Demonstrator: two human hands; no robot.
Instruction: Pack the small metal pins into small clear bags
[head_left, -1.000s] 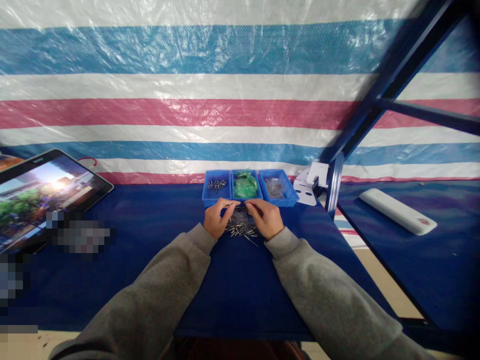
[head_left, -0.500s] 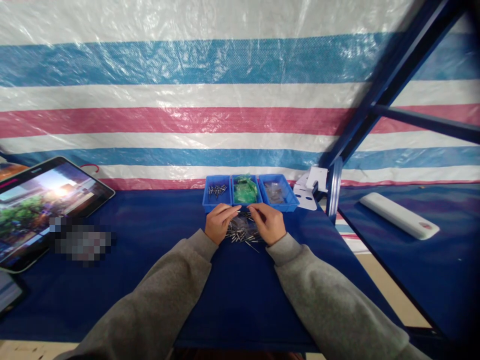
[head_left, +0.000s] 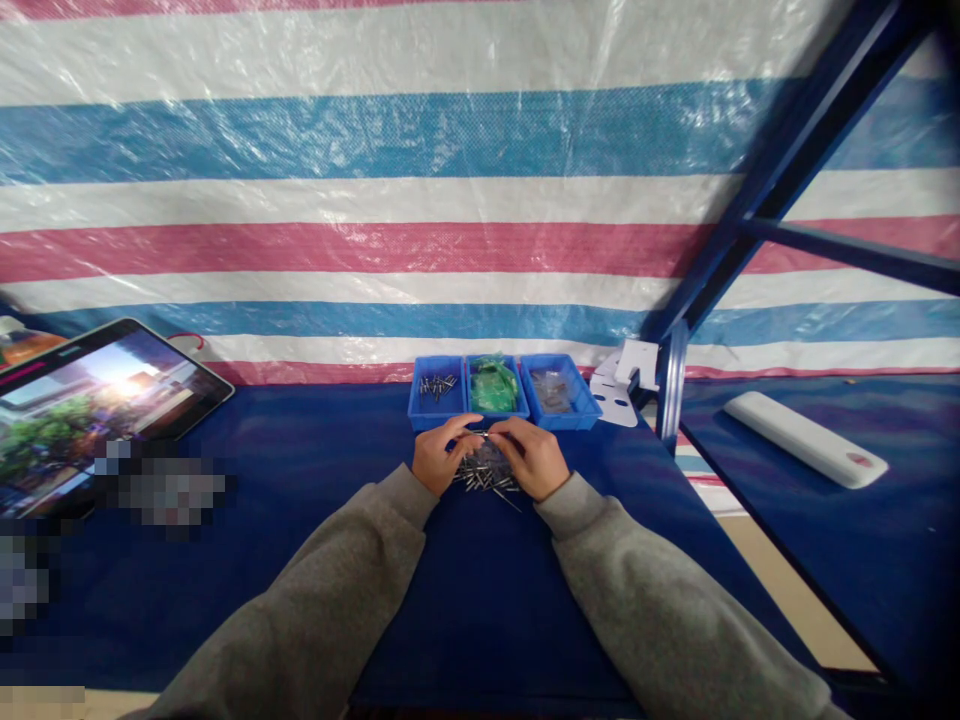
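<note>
Between the fingertips of my left hand (head_left: 437, 458) and my right hand (head_left: 538, 457) is a small, thin metal piece (head_left: 483, 434). Both hands are closed in a pinch around it; its exact kind is too small to tell. Below them on the blue tabletop (head_left: 480, 590) lies a loose pile of slim silvery and dark metal pins (head_left: 487, 478), partly on a clear plastic bag and partly covered by my fingers. Just beyond my hands, a blue bin (head_left: 422, 407) on the left contains several similar metal pieces (head_left: 437, 386).
The middle blue bin (head_left: 510, 412) contains a green plastic bag (head_left: 492, 385); the right one (head_left: 576, 412) holds clear bags (head_left: 553, 390). White cut pieces (head_left: 619, 405) lie beside a blue metal post (head_left: 673, 385). A tablet (head_left: 142, 385) is at left, a white device (head_left: 806, 438) at right.
My hands have shifted slightly and my left fingers have changed their pinch, with the index finger now raised higher. The whole view has tilted up a little.
</note>
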